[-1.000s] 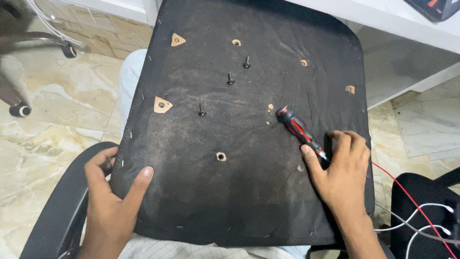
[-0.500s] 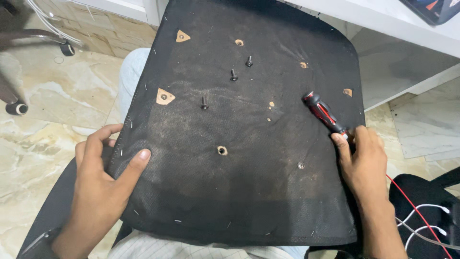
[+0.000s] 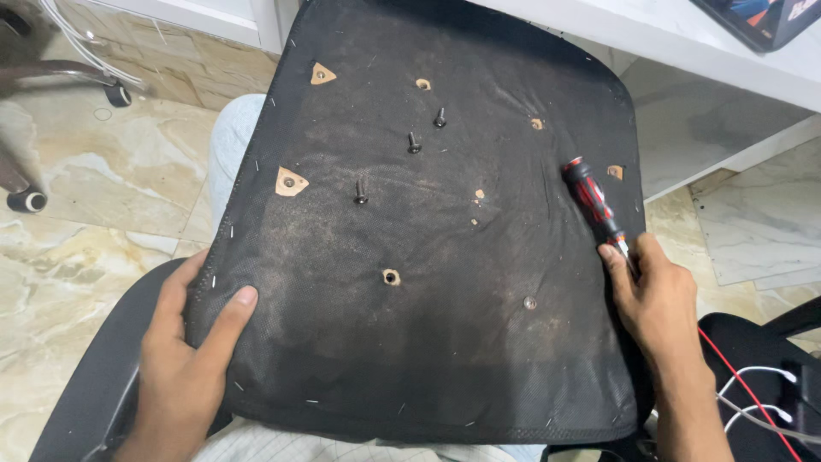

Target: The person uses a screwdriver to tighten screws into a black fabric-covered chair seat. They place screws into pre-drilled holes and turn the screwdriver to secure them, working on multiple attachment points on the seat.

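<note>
A black fabric-covered chair seat (image 3: 445, 351) lies upside down across my lap, dusty and stapled round the rim. Three black screws (image 3: 413, 143) stand loose on it, among bare bolt holes (image 3: 391, 276) and tan triangular patches (image 3: 290, 182). My left hand (image 3: 184, 359) grips the seat's lower left edge, thumb on top. At the right edge, my right hand (image 3: 658, 308) holds a red and black screwdriver (image 3: 590, 198) by its shaft end, the handle pointing up and left over the fabric.
A white desk (image 3: 684, 43) stands just behind the seat. A chair base with a caster (image 3: 30, 201) is on the marble floor at far left. Red and white cables (image 3: 753, 385) lie over a black object at lower right.
My right hand has carried the screwdriver from the seat's middle right out to its right edge. My left hand kept its hold on the lower left edge.
</note>
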